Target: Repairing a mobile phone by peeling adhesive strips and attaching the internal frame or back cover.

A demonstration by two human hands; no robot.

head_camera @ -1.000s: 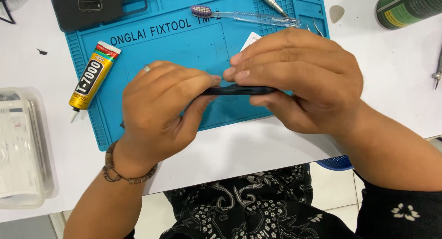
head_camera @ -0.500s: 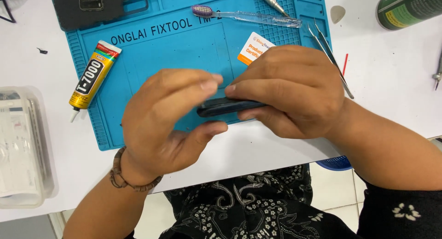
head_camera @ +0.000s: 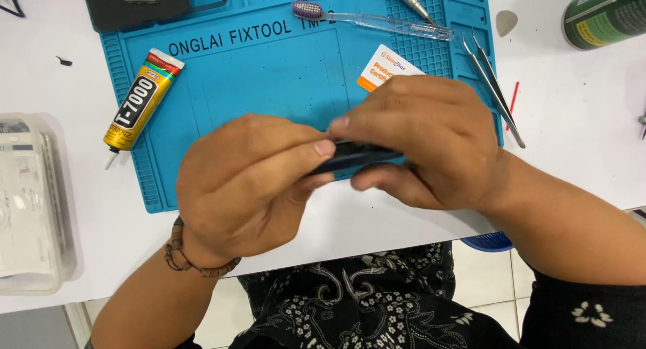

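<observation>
A yellow glue tube (head_camera: 138,101) is laid across the left edge of the blue rubber work mat (head_camera: 269,73). Over the mat's front edge, a thin dark flat device (head_camera: 353,155) (mostly hidden) is pinched edge-on between the left hand (head_camera: 245,181) and right hand (head_camera: 427,144), fingers closed around it. Steel tweezers (head_camera: 494,87) are placed at the mat's right edge.

Yellow glue tube (head_camera: 140,101), orange-white card (head_camera: 383,69) on mat (head_camera: 269,73)

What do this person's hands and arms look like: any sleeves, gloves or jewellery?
Both hands are bare, without gloves. The left hand has a brown beaded bracelet at the wrist. The right hand shows no jewellery. Both forearms are uncovered; no sleeves reach them.
</observation>
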